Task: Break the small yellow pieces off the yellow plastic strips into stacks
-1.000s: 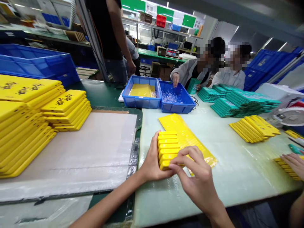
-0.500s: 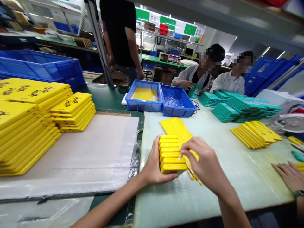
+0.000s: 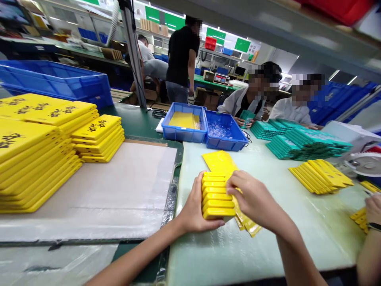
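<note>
My left hand [image 3: 195,210] is wrapped around a small stack of yellow flat cases [image 3: 218,196], with the rounded edges turned toward me. The fingers of my right hand [image 3: 253,196] are pinched together against the right side of that stack. Whatever lies between those fingertips is hidden. Beneath and behind the stack, yellow sheets in glossy film [image 3: 220,159] rest on the pale mat [image 3: 285,230].
Tall piles of yellow cases [image 3: 32,159] stand left beside a white board [image 3: 137,182]. Ahead are two blue bins [image 3: 184,135], one holding clear bits. Teal cases [image 3: 306,137] and fanned yellow cases [image 3: 321,174] lie right. A co-worker's hand [image 3: 373,208] is at the right edge.
Both my hands stay at the stack, the right still pinching its side. The co-worker's hand at right has lifted toward its yellow pieces. A standing person in the background has moved to the right.
</note>
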A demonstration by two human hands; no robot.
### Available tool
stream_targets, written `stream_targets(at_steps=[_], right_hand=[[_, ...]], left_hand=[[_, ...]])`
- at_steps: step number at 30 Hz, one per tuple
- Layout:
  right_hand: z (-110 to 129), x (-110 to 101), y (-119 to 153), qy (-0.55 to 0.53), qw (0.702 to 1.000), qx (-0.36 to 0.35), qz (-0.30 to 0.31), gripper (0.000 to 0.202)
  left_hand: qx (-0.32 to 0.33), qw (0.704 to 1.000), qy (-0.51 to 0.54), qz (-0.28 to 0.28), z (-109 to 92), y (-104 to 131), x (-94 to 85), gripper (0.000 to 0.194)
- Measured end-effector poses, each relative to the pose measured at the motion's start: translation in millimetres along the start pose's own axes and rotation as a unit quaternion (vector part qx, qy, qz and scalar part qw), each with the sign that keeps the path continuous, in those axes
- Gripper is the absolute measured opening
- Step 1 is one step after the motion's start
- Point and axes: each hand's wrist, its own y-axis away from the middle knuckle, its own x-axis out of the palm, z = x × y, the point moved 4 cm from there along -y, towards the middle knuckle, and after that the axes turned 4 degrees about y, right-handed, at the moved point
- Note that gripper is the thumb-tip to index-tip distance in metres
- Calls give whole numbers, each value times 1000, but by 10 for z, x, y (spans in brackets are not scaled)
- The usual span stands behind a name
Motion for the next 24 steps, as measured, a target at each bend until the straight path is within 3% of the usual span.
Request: stream_targets(at_steps=[2, 4, 5, 8, 11, 13, 16, 18, 20, 22, 24], right_hand=[[-183, -167, 24, 17, 995, 49, -83, 19], [-229, -269, 33, -41, 984, 73, -160, 15], [-191, -264, 22, -91, 980, 65, -167, 12], [75, -65, -45, -226, 971, 19, -77, 7], [297, 165, -67, -259, 966, 11, -14, 9], [342, 235, -48, -228, 974, 1, -11, 13], [241, 204, -8, -95, 995, -19, -2, 18], [69, 95, -10, 1, 1000, 7, -13, 19], [-102, -66, -41, 48, 994, 66, -73, 18], [-156, -174, -90, 7, 986, 95, -139, 16], [-56, -132, -169, -95, 985, 63, -130, 13]], left_hand=[[5, 1000, -3, -2, 0, -3, -5, 142], [6, 1000, -6, 1, 5, -2, -7, 143], [5, 1000, -7, 3, 8, 0, -8, 144], [-5, 1000, -10, 2, 16, 7, -14, 145], [-11, 1000, -14, 3, 13, 8, -13, 143], [-5, 1000, -16, 3, 4, 3, -10, 142], [-2, 1000, -16, -2, -2, -8, -9, 142], [-5, 1000, -9, -4, 1, -12, -12, 143], [-4, 1000, -8, -2, 6, -11, -17, 144], [-5, 1000, -13, -2, 20, -5, -26, 145], [-10, 1000, -20, -2, 44, 3, -34, 145]])
